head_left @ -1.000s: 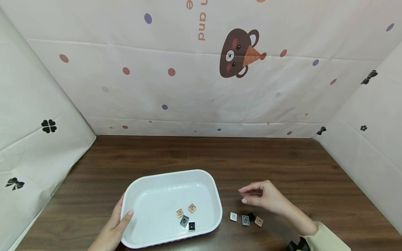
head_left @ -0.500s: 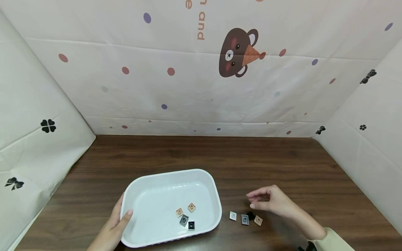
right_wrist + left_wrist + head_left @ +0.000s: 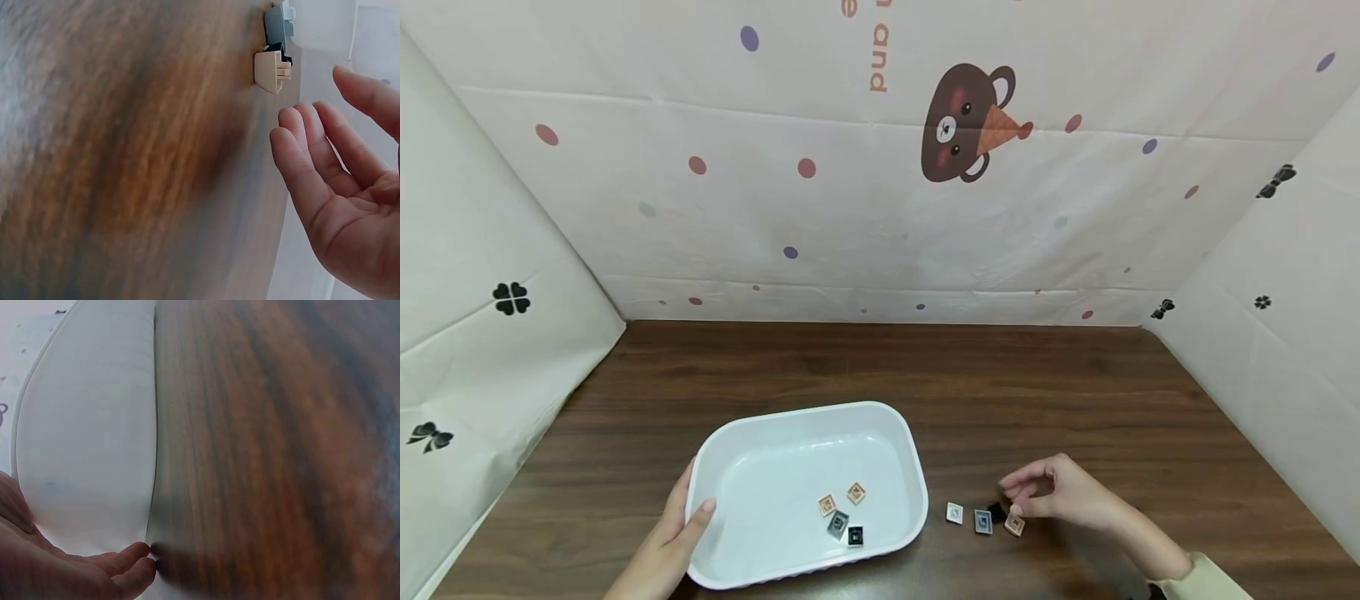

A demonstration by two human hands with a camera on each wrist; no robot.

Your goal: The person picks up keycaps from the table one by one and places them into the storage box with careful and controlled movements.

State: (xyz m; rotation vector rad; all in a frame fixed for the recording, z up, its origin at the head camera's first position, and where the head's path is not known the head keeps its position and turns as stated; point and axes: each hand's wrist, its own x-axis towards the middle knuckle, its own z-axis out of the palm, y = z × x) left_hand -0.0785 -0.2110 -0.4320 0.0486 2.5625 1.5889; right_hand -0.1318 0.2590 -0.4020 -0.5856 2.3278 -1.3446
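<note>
My left hand (image 3: 662, 537) grips a white plastic tray (image 3: 895, 417) by its left end, thumb over the rim and fingers outside. The left wrist view shows its fingertips against the tray's outer wall (image 3: 94, 425). Inside the tray lie two beige keycaps, a grey keycap (image 3: 838, 523) and a black keycap (image 3: 855, 536). On the table right of it sit a white keycap (image 3: 954, 512), a grey-blue keycap (image 3: 982, 522), a black keycap (image 3: 997, 512) and a beige keycap (image 3: 1014, 524). My right hand (image 3: 1063, 493) hovers just above the black and beige ones, thumb apart from its fingers, holding nothing.
A brown wood-grain table (image 3: 880, 358) lies under everything. White printed sheets stand around it: a back sheet (image 3: 880, 217) with dots and a bear, plus a sheet on the left (image 3: 490, 225) and one on the right (image 3: 1285, 350).
My right hand has come down and to the right, closer to the loose keycaps. The left hand and the tray stay in place; the whole head view has shifted slightly.
</note>
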